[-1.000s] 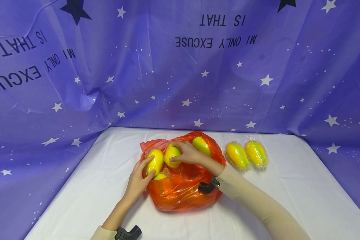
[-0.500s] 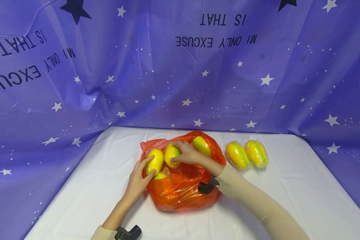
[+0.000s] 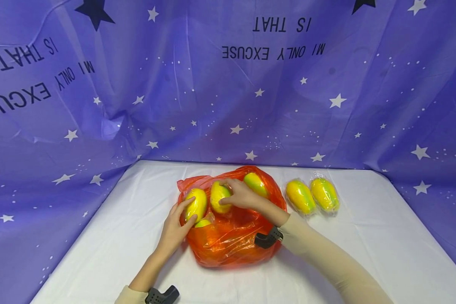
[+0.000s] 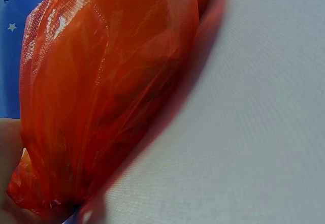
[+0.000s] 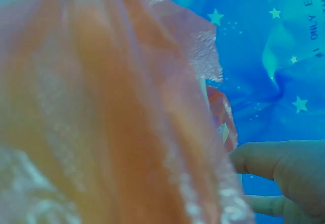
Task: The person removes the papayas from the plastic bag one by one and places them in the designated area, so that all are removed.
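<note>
Looks like the grab step to me: the right hand [image 3: 240, 195] has thumb and fingers pinched round the middle mango [image 3: 217, 199] in the mouth of the red bag [image 3: 232, 247], while the left hand [image 3: 174, 227] spreads its fingers over the left mango [image 3: 198, 204], and I can't tell if those are clamped. Two wrapped mangoes [image 3: 301, 197] sit on the table [image 3: 365, 253] off to the right. I'd say the next move calls for a firm pinch and a steadied bag.

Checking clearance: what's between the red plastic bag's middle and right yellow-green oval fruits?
In the head view: the right hand, gripping the middle fruit.
</note>
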Available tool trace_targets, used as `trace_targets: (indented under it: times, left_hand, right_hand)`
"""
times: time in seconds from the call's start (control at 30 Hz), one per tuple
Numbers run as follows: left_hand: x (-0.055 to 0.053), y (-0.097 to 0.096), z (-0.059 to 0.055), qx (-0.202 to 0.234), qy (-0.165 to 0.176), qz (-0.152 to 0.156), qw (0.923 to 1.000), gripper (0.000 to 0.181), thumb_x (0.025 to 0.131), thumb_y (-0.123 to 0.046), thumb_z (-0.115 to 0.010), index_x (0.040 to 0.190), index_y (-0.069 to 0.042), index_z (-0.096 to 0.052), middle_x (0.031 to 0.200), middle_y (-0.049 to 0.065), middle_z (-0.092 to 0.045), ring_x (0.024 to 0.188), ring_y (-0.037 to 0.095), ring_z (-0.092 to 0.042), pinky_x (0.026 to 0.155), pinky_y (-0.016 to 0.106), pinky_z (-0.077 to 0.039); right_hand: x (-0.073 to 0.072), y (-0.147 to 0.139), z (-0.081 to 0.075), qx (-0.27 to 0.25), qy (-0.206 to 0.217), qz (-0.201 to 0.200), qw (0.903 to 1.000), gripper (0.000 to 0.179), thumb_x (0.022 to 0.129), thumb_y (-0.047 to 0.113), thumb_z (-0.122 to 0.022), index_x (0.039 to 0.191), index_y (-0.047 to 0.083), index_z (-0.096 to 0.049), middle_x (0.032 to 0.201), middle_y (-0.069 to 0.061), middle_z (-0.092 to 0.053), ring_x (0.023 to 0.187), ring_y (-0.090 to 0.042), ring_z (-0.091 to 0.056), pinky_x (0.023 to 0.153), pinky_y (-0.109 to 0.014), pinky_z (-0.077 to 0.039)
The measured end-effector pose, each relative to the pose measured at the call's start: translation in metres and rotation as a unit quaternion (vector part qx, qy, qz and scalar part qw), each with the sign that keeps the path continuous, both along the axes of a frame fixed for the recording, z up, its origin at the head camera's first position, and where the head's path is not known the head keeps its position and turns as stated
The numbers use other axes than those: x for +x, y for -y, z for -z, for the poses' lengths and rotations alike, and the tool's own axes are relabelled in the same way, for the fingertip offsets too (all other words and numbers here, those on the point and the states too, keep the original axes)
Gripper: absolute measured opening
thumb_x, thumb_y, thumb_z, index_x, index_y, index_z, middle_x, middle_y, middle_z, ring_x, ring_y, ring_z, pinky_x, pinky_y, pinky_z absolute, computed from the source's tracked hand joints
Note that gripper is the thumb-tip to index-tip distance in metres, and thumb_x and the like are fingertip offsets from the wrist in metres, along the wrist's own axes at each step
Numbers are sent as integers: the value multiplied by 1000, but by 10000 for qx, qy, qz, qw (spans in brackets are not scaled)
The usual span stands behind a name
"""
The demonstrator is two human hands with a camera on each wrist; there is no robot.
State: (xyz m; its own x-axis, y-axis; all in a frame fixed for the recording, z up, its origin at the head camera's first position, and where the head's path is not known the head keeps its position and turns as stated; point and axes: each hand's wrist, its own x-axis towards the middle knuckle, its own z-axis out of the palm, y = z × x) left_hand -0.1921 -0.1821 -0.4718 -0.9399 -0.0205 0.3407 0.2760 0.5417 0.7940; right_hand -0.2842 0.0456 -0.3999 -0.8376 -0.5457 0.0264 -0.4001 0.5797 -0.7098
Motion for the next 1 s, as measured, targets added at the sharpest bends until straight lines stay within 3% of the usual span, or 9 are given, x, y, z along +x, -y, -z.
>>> trace_targets:
  times: [0.27,0.6,1.0]
  left_hand:
    - [0,0,-1,13,97,16,10000,50,89,-16,-70,136,-21,-55,135,13,-49,124,31,-46,106,51,-33]
    - [1,0,-1,37,91,8,10000,50,89,-15,-70,136,-21,-55,133,13,-49,123,31,-47,105,51,-34]
    - [1,-1,-1,23,52,28,10000,50,89,-15,-70,136,-21,-55,134,13,-49,123,31,-47,105,50,-34]
  right_hand:
    - [7,-12,-8,-352,259,89,9990,58,80,15,-76,132,1,-53,134,-14,-53,123,-31,-47,101,-43,-42]
    - [12,-33,-14,-748,401,487,9952,57,80,20,-76,132,7,-57,124,-11,-57,108,-28,-54,90,-41,-48]
    - [28,-61,-26,-1036,477,865,9897,58,80,23,-76,133,11,-56,134,-13,-53,120,-37,-52,93,-47,-48]
